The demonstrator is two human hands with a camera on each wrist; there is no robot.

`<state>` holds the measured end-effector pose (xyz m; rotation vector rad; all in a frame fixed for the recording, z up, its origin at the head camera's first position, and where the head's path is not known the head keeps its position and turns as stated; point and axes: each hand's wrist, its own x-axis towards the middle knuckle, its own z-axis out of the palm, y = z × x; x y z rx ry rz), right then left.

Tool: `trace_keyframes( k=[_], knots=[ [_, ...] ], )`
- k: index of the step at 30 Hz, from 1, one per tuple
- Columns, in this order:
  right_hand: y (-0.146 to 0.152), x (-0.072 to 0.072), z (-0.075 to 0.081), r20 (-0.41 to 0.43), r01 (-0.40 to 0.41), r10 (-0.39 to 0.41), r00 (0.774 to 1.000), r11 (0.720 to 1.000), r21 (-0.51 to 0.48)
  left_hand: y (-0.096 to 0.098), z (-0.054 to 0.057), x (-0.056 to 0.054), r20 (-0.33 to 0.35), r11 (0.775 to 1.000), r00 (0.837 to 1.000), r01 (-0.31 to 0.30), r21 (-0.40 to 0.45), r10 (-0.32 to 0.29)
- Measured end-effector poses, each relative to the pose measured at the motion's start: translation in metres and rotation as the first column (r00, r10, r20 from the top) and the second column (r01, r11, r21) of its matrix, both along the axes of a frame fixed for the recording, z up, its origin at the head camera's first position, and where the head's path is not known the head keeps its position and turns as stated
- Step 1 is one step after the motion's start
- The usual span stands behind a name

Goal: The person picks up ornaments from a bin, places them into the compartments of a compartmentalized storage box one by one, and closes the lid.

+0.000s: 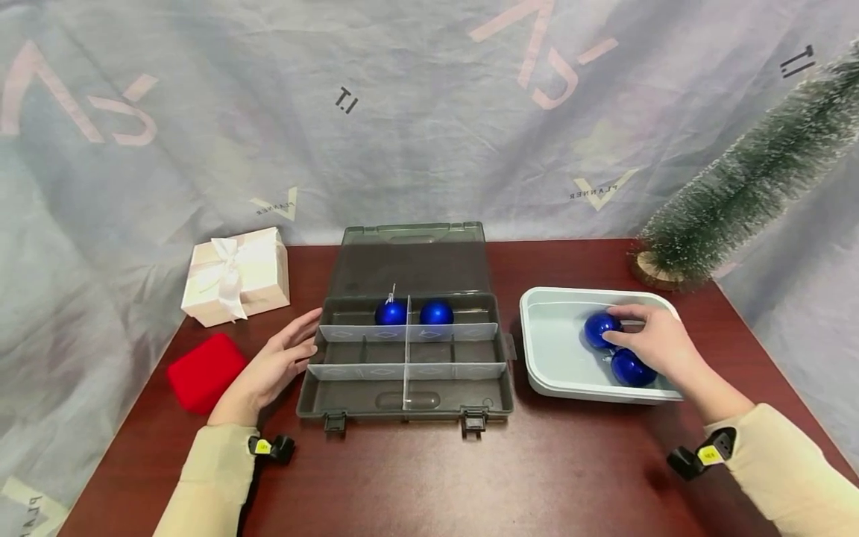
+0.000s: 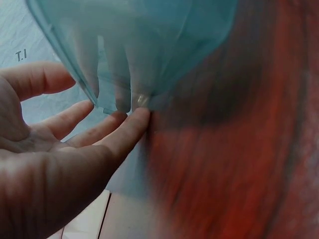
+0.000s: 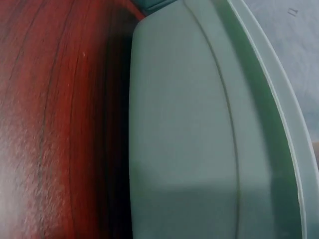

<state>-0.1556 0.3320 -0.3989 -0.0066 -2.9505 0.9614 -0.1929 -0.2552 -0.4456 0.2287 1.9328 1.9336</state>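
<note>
In the head view, my right hand (image 1: 654, 339) reaches into a pale plastic tub (image 1: 557, 365) and pinches a blue Christmas ball (image 1: 600, 330) between thumb and fingers. A second blue ball (image 1: 632, 368) lies just below it in the tub. A grey translucent compartment box (image 1: 356, 391) stands with its lid folded back. Two blue balls, one left (image 1: 391, 312) and one right (image 1: 437, 312), sit in its rear compartments. My left hand (image 1: 278, 365) rests its extended fingers against the box's left side; in the left wrist view the fingertips (image 2: 142, 115) touch the box wall.
A white gift box (image 1: 251, 272) with a ribbon stands at the back left, and a red box (image 1: 206, 373) lies beside my left forearm. At the back right stands a small frosted tree (image 1: 731, 194) on a wooden base. A grey printed cloth (image 1: 416, 149) hangs behind the table.
</note>
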Motion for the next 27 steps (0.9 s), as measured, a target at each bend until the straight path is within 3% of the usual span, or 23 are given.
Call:
trace_keyframes(
  k=[4,11,16,19,21,22,25,27],
  knots=[
    [-0.004,-0.003,-0.004,-0.038,-0.029,0.029,0.999,1.0,-0.006,0.001,0.0,-0.001,0.003,1.0,1.0,0.005,0.003,-0.005],
    [-0.005,-0.005,-0.003,-0.031,-0.035,0.034,0.999,0.999,-0.028,0.0,-0.001,-0.002,0.008,1.0,1.0,-0.003,0.006,0.003],
    [-0.009,-0.001,0.008,-0.041,0.018,-0.023,0.999,0.993,-0.117,0.0,-0.001,-0.002,0.006,1.0,1.0,-0.003,0.009,0.003],
    [-0.014,0.001,0.018,0.002,0.057,-0.058,0.998,0.969,-0.242,0.0,-0.001,-0.001,0.009,1.0,1.0,-0.007,0.008,0.007],
    [-0.017,0.001,0.024,0.03,0.074,-0.068,0.997,0.924,-0.375,0.0,0.0,-0.001,0.012,1.0,1.0,-0.008,0.006,0.008],
    [-0.019,0.002,0.027,0.036,0.075,-0.065,0.997,0.882,-0.466,0.0,0.0,-0.001,0.012,1.0,1.0,-0.009,0.005,0.009],
    [-0.027,0.003,0.034,0.024,0.049,-0.045,0.999,0.709,-0.703,0.0,0.0,-0.001,0.012,1.0,1.0,-0.007,0.003,0.007],
    [-0.034,0.003,0.037,-0.004,0.013,-0.027,1.0,0.601,-0.799,0.001,0.0,-0.002,0.013,1.0,1.0,-0.007,0.001,0.007]
  ],
)
